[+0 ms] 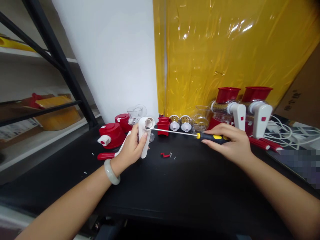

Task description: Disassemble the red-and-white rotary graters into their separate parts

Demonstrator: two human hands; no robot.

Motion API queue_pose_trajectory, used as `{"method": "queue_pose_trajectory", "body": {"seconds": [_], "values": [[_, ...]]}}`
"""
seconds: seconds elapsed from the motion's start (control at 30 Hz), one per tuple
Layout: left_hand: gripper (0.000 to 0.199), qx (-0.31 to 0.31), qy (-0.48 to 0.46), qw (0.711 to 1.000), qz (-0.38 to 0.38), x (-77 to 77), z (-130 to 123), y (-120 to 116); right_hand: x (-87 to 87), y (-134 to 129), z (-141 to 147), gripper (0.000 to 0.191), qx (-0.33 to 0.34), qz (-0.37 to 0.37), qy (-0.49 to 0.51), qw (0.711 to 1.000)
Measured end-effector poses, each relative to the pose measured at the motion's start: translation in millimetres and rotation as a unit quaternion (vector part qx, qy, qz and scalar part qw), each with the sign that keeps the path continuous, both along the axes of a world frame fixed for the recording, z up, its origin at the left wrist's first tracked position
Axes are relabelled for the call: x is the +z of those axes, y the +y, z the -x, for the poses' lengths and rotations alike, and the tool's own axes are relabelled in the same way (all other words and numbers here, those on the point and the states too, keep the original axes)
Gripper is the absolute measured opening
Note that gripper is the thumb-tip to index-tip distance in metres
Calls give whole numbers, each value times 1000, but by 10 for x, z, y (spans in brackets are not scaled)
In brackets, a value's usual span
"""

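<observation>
My left hand [132, 145] is closed around a white plastic grater housing [144, 146], its round hollow end turned to the right. In my right hand [228, 140] is a long screwdriver [212, 137] with a black and yellow handle, held nearly level. The tip of its shaft reaches into the housing's round opening; what it touches inside is too small to tell. Below, a small red plastic part [165, 155] lies on the black table [187, 190] with several tiny screws [171, 154] beside it.
Red grater bases [111, 135] and a red handle [106, 156] lie at left. Behind stand a red hopper [163, 126], drum graters [185, 123] and clear plastic parts [200, 121]. Two assembled rotary graters [238, 113] and white cables [287, 133] are at right. A shelf [50, 120] borders the left.
</observation>
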State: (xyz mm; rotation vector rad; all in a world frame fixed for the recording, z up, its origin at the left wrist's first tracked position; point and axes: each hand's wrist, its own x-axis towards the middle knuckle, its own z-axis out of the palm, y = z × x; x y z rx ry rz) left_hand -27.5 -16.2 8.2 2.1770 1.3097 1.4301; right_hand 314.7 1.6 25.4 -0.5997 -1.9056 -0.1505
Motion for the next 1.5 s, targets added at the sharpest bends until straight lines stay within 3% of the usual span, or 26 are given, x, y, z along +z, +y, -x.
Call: {"method": "queue_pose_trajectory", "body": {"seconds": [0.4, 1.03, 1.23, 1.5], "values": [[39, -1, 31, 999, -18, -4, 6, 7, -12, 11, -10, 18, -2, 0, -7, 1000], [38, -55, -10, 998, -13, -28, 11, 30, 13, -60, 23, 16, -17, -6, -5, 1000], [36, -30, 8, 998, -53, -89, 28, 67, 4, -83, 13, 20, -26, -33, -16, 999], [49, -1, -36, 988, -150, -139, 0, 95, -21, -207, 25, 30, -35, -62, 1, 997]]}}
